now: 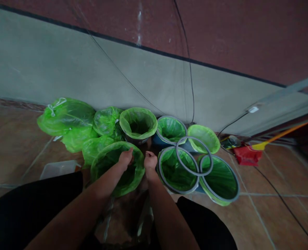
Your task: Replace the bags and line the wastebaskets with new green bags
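A bin (117, 187) lined with a green plastic bag, its edge folded over the rim, stands on the floor between my knees. My left hand (126, 158) is closed above the bag's opening, near the far rim. Just beyond the bin's right edge, my right hand (150, 160) is curled in a fist, knuckles up. What either hand pinches, if anything, is too small and dark to make out. Close to my right hand stands another lined bin (159, 173) with a grey ring on its rim.
More lined bins, one a dark bin (138, 141), stand along the wall. A loose grey ring (178, 158) lies across the right-hand bins. Tied green bags (73, 116) and a clear tray (57, 169) are left; a red dustpan (248, 155) and cables are right.
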Action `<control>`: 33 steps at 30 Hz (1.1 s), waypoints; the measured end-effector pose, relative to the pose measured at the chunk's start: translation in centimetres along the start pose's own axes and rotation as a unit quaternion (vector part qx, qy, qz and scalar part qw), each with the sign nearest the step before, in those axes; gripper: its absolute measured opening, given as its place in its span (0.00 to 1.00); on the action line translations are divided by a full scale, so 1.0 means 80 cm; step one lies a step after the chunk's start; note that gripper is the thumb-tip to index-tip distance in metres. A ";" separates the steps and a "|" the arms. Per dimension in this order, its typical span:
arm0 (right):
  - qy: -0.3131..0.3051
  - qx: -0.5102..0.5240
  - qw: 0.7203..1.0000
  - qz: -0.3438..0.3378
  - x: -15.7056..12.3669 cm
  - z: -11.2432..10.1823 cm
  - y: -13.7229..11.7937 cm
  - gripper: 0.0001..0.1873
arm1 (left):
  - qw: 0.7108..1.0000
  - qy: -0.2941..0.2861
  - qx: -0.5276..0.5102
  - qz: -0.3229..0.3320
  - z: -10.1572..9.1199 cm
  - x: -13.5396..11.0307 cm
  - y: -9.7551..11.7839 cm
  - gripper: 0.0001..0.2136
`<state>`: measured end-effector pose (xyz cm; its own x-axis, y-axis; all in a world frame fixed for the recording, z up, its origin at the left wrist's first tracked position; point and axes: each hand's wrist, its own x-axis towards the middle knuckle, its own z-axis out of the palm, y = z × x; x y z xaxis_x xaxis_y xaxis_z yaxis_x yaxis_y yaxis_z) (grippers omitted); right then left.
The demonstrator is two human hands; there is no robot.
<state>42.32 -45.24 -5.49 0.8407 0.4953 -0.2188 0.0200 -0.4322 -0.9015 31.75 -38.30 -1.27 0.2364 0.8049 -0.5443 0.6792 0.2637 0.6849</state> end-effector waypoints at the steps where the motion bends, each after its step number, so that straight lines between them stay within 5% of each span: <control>1: -0.003 0.000 1.000 0.001 0.002 0.005 0.001 0.10 | 0.999 -0.002 -0.025 -0.021 0.003 0.013 0.005 0.24; 9: -0.093 -0.040 0.994 -0.051 -0.023 0.023 0.015 0.11 | 0.988 0.024 -0.138 -0.061 0.012 0.059 -0.007 0.11; 16: -0.124 -0.133 0.982 -0.052 -0.031 0.019 0.025 0.09 | 0.987 0.058 -0.149 -0.010 -0.003 0.073 -0.029 0.11; 19: -0.097 -0.078 0.991 -0.045 -0.035 0.012 0.022 0.12 | 0.989 0.060 -0.134 -0.012 -0.007 0.072 -0.034 0.16; 22: 0.002 -0.002 0.999 -0.048 -0.030 -0.016 0.011 0.20 | 0.990 0.048 -0.127 -0.021 -0.012 0.063 -0.036 0.21; 27: 0.198 -0.128 0.971 -0.048 0.009 -0.107 -0.004 0.21 | 0.991 0.005 -0.128 -0.021 -0.021 0.036 -0.032 0.19; 29: 0.206 -0.238 0.949 -0.011 0.024 -0.141 -0.001 0.23 | 0.992 -0.012 -0.123 -0.013 -0.025 0.024 -0.029 0.16; 33: 0.122 -0.411 0.902 0.046 0.039 -0.189 0.004 0.19 | 0.993 -0.048 -0.105 0.021 -0.043 -0.002 -0.017 0.10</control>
<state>53.11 -55.22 -0.80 0.9514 0.2911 -0.1004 0.2536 -0.9257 -0.2807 28.41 -36.97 -0.43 0.3336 0.7654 -0.5503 0.5102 0.3443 0.7881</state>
